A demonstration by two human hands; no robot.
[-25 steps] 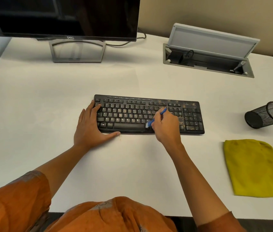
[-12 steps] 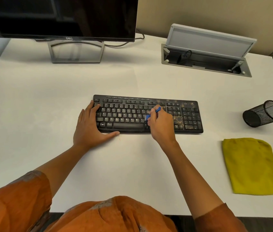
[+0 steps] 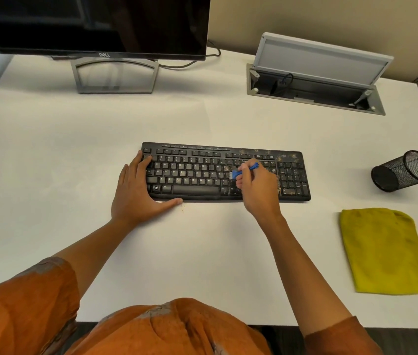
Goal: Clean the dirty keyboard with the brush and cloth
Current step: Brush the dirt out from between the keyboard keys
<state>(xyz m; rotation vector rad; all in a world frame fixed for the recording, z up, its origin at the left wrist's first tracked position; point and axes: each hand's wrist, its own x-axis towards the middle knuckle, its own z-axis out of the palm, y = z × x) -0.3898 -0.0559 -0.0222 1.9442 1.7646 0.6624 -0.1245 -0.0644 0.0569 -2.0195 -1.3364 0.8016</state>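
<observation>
A black keyboard (image 3: 202, 165) lies across the middle of the white desk, with brownish dirt on its right keys and number pad. My right hand (image 3: 259, 190) grips a small blue brush (image 3: 243, 170), whose pale bristles touch the keys right of centre. My left hand (image 3: 138, 193) lies flat with straight fingers on the keyboard's left end, thumb along the front edge. A yellow cloth (image 3: 384, 252) lies flat on the desk at the right, apart from both hands.
A black mesh pen cup (image 3: 405, 171) lies on its side right of the keyboard. A Dell monitor (image 3: 95, 24) on a grey stand (image 3: 114, 75) is at the back left. An open cable hatch (image 3: 315, 83) sits at the back right. Crumbs (image 3: 182, 208) lie by my left thumb.
My right hand has carried the brush from the bottom row by the space bar up to the middle rows and slightly right. My left hand has stayed put.
</observation>
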